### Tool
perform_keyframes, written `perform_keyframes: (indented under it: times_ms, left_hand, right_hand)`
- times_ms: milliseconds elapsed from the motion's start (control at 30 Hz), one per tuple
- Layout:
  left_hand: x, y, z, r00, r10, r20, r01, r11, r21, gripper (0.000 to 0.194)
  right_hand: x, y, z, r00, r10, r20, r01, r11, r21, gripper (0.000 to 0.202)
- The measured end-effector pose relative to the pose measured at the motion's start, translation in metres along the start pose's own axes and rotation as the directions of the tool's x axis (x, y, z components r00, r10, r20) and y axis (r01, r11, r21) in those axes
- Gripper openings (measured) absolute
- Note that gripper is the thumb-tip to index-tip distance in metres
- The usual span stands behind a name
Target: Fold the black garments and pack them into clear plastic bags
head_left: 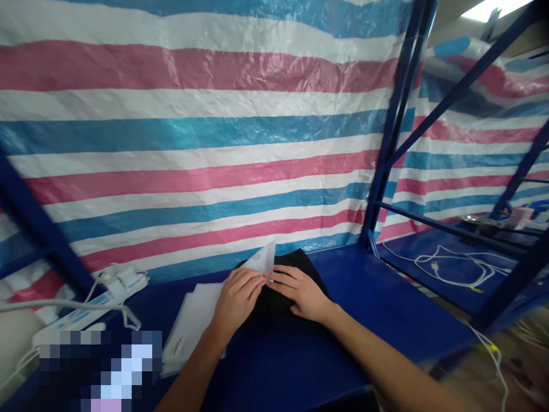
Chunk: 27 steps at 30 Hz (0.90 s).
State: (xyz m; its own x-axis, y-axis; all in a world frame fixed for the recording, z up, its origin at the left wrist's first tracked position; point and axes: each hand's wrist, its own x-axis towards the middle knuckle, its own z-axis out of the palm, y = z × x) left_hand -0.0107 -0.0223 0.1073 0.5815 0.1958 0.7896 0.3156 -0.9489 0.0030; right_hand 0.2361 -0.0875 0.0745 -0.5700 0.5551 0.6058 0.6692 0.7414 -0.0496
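A piece of white folded paper (262,258) with a pointed top stands between my hands, above a black cloth-like item (306,264). My left hand (239,297) is closed on the paper's lower left side, its fingers pressed together. From the other side, my right hand (302,290) pinches the paper's lower right edge, fingertips close to those of my left hand. The paper's lower edge is partly hidden by my fingers. Beside my left forearm lies a stack of white paper sheets (195,312), partly covered by that arm.
A white power strip (81,315) with plugs and cables lies at the left on the blue shelf (355,286). Blue metal posts (392,126) frame the shelf, with a striped plastic sheet (206,131) behind. White cables (454,269) lie coiled on the shelf at right. A pixelated patch covers the lower left.
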Motion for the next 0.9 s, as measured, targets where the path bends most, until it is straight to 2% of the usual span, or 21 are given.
perform_keyframes:
  times_ms: [200,333,500,633,700,733,833,900]
  left_hand:
    - [0.001,0.003,0.001,1.000,0.012,0.011,-0.011,0.999,-0.044,0.024]
    - [0.005,0.013,-0.005,0.999,-0.011,-0.049,0.005,0.993,-0.116,0.024]
    - [0.010,0.021,-0.021,0.967,-0.162,-0.198,0.126,0.975,-0.182,0.019]
    - [0.010,0.010,-0.030,0.923,-0.283,-0.263,0.241,0.954,-0.180,0.015]
    - [0.008,-0.002,-0.032,0.872,-0.369,-0.322,0.323,0.927,-0.189,0.014]
    - [0.007,-0.009,-0.034,0.827,-0.430,-0.362,0.380,0.902,-0.204,0.015]
    - [0.004,-0.032,-0.047,0.624,-0.602,-0.498,0.540,0.793,-0.283,0.025]
    - [0.001,-0.043,-0.064,0.504,-0.637,-0.583,0.592,0.746,-0.303,0.032]
  right_hand:
    - [0.000,0.004,0.002,0.999,0.024,-0.044,-0.025,1.000,-0.015,0.095]
    - [-0.001,0.015,0.001,0.990,0.112,-0.088,-0.115,0.993,-0.031,0.091]
    - [-0.007,0.039,0.004,0.937,0.271,-0.221,-0.291,0.955,-0.064,0.087]
    - [-0.007,0.047,0.009,0.916,0.324,-0.237,-0.345,0.937,-0.056,0.084]
    - [-0.006,0.048,0.013,0.917,0.333,-0.220,-0.349,0.936,-0.037,0.085]
    - [-0.005,0.049,0.014,0.915,0.341,-0.215,-0.355,0.934,-0.029,0.085]
    - [-0.007,0.052,0.019,0.904,0.371,-0.215,-0.382,0.924,-0.010,0.081]
    - [-0.009,0.054,0.021,0.898,0.387,-0.210,-0.396,0.918,0.001,0.078]
